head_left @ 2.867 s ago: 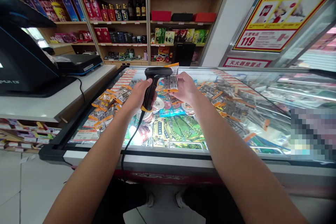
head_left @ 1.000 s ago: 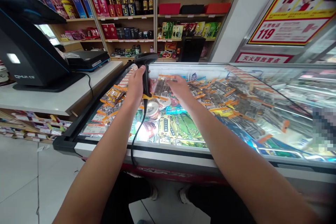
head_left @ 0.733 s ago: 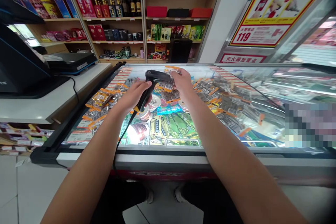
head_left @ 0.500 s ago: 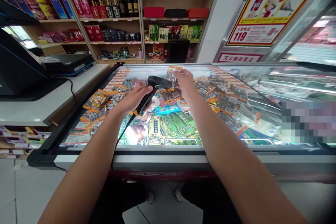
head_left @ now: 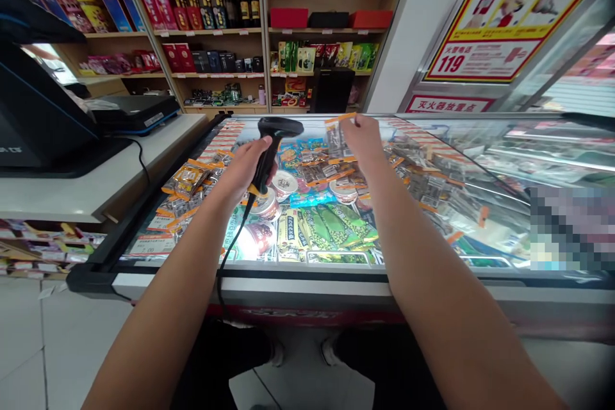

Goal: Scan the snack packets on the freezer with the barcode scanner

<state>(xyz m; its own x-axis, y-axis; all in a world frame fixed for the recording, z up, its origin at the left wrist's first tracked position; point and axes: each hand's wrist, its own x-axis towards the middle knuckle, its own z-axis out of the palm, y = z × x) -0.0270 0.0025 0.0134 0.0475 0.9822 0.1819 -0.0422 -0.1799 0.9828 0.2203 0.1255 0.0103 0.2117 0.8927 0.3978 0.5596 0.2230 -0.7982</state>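
Observation:
My left hand (head_left: 248, 165) is wrapped round the grip of a black barcode scanner (head_left: 269, 157), its head pointing right and its cable hanging down toward me. In my right hand (head_left: 364, 139) is a small clear snack packet (head_left: 337, 141) with orange ends, pinched at its upper right edge and held upright. The packet and the scanner head are apart. Both are above the glass top of a chest freezer (head_left: 307, 278). Similar orange-edged packets lie in a pile on the left (head_left: 188, 180) and another pile on the right (head_left: 423, 182).
Through the glass show green ice-cream packs (head_left: 331, 225) and round tubs (head_left: 284, 183). To the left, a counter (head_left: 91, 182) bears a black scale (head_left: 132, 116) and a dark machine (head_left: 33, 109). Shelves with boxes and bottles (head_left: 243, 6) stand behind the freezer.
My right hand has moved the packet up and right, away from the scanner head. The scanner has shifted slightly left and up in my left hand. The view has shifted a little.

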